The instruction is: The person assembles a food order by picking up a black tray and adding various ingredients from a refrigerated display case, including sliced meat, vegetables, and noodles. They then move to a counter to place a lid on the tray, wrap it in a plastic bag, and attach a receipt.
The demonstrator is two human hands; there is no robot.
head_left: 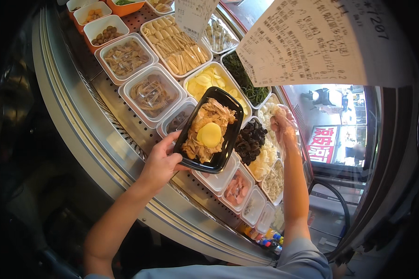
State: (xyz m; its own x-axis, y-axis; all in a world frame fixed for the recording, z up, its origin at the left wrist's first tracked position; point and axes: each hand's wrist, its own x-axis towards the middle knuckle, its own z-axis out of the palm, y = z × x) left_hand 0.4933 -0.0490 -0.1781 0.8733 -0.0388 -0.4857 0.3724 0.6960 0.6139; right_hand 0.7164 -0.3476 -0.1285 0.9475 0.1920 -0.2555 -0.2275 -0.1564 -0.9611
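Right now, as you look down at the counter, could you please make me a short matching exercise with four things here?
Column one:
1. Left hand
2. Pink pieces
3. Black tray
4. Right hand

Column two:
A. bearing yellow slices
B. beside pale food
C. gripping the black tray
D. in a tub

Pairs: 1-C, 2-D, 3-A, 4-B.
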